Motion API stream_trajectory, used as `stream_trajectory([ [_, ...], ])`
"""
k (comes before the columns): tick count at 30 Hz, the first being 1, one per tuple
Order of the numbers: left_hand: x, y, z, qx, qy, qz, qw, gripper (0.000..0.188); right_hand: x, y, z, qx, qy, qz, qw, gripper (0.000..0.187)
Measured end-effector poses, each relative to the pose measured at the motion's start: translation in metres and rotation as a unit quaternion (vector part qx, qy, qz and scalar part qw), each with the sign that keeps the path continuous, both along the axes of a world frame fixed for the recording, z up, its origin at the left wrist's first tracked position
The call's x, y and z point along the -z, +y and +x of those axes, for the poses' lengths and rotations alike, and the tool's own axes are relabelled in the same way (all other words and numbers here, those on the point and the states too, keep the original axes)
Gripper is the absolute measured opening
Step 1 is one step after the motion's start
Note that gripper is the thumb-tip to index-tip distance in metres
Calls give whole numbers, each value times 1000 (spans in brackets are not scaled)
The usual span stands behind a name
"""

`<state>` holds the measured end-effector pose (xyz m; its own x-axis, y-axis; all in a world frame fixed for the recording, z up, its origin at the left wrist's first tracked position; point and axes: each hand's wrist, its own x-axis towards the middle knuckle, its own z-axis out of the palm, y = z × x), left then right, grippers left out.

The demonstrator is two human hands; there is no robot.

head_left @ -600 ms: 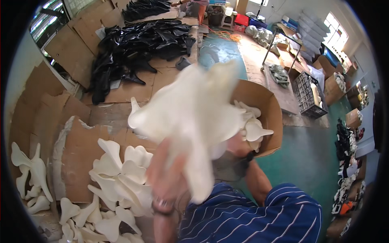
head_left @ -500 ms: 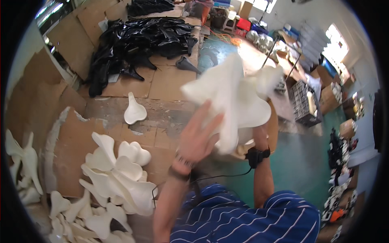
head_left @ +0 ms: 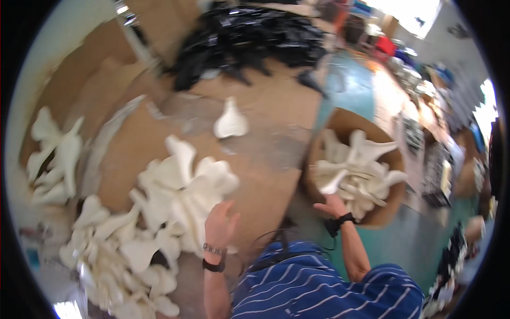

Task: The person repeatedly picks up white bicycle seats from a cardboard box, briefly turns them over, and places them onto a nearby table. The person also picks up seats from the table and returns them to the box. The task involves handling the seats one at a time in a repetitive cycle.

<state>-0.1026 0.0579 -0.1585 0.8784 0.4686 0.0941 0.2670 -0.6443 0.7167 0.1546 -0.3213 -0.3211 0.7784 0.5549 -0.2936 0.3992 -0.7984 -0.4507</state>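
White, saddle-shaped pieces, like bicycle saddle pads, lie in a heap (head_left: 183,186) on the left. At the right edge of this heap is my left hand (head_left: 220,226), blurred, its fingers apart and nothing in them. A brown cardboard box (head_left: 348,118) on the right holds several more white saddle pads (head_left: 356,167), jumbled together. Beside the near rim of that box my right hand (head_left: 332,206) is empty with its fingers stretched out. One single saddle pad (head_left: 231,119) lies apart, beyond the heap.
A large pile of glossy black saddle-shaped pieces (head_left: 255,45) lies at the back on cardboard (head_left: 265,98). More white pads (head_left: 127,266) spread along the near left, with others (head_left: 58,154) farther left. A dark crate (head_left: 438,175) stands right of the box.
Both hands held white saddle pads up in front of me; they have let go, and pads now lie in the box. My left hand has moved left to the heap. The view has shifted left.
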Motion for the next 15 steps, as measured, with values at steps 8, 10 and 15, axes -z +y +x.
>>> stream_trajectory([
  [8,57,80,-154,-467,57,52,881,71,-29,232,-19,-155,73,99,980,66],
  [10,80,94,-178,-507,63,9,860,78,-16,291,-26,-131,142,167,967,87],
  [15,123,138,-194,-584,101,-51,804,96,13,395,-33,-30,212,184,959,109],
])
